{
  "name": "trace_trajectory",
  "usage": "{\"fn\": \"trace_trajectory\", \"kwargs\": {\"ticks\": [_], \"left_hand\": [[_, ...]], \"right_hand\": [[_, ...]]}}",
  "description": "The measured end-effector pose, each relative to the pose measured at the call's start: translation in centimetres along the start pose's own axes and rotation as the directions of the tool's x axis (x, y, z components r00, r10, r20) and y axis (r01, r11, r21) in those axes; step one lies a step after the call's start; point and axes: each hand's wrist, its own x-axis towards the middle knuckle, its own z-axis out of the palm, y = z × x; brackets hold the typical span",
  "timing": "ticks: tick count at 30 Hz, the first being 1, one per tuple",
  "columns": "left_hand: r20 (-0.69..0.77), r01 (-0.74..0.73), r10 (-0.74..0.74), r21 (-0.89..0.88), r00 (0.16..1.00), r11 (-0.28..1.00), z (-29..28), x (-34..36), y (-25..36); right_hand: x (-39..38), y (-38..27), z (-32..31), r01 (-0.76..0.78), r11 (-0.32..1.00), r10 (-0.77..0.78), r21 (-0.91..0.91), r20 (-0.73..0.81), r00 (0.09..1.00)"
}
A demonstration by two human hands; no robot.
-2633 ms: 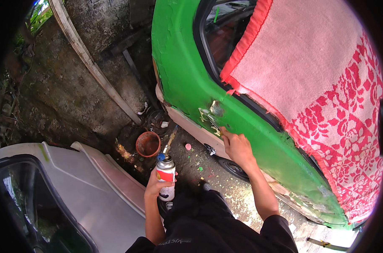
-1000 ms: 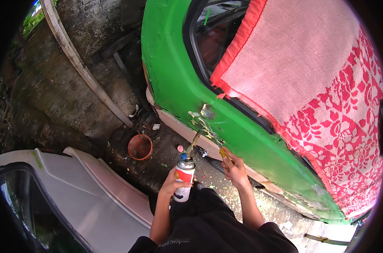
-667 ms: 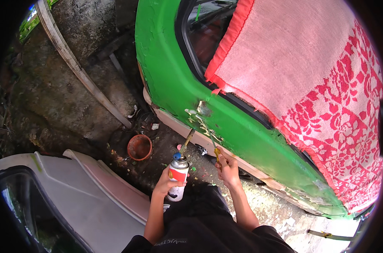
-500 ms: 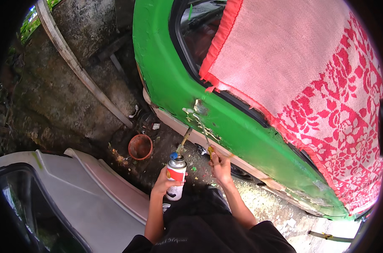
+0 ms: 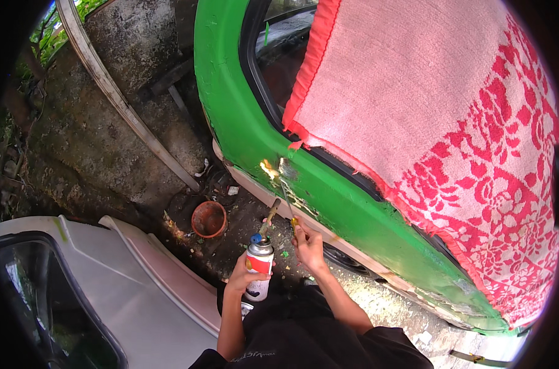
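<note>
My left hand (image 5: 238, 278) is wrapped round a white and red gas canister (image 5: 259, 286) with a torch head (image 5: 270, 216) on top. The torch's brass tube points up at a green car panel (image 5: 328, 169). Beyond its tip, a yellow-orange flame or glow (image 5: 268, 168) shows on the peeling paint. In my closed right hand (image 5: 310, 248) is a thin metal tool with a yellow handle (image 5: 294, 222), perhaps a screwdriver or scraper. Its shaft reaches to the damaged patch (image 5: 287, 167), where paint is blistered and bare; the exact tip is hard to make out.
A red and white floral towel (image 5: 415, 104) drapes over the green car's upper side. To my left stands a pale grey car body (image 5: 150, 295). A terracotta pot (image 5: 209, 219) sits on the littered ground, near a long curved strip (image 5: 119, 98) against the wall.
A bright glow has appeared on the panel left of the bare patch. My right hand has shifted slightly left with its tool; the canister has moved slightly right and down in view.
</note>
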Motion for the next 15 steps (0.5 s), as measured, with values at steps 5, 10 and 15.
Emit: {"fn": "trace_trajectory", "kwargs": {"ticks": [5, 10, 15], "left_hand": [[-0.003, -0.04, 0.04, -0.004, 0.999, 0.999, -0.5, -0.3, 1.1], [-0.039, 0.004, -0.004, -0.003, 0.999, 1.0, -1.1, 0.0, 0.6], [0.013, -0.022, 0.022, -0.017, 1.0, 1.0, -1.4, 0.5, 1.2]], "right_hand": [[-3.2, -3.6, -2.9, -0.195, 0.963, 0.196, 0.184, 0.013, 0.981], [-2.7, -0.2, -1.4, -0.06, 0.992, 0.066, 0.108, -0.052, 0.996], [-1.0, -1.2, -0.9, -0.022, 0.999, 0.023, 0.025, -0.038, 0.999]]}}
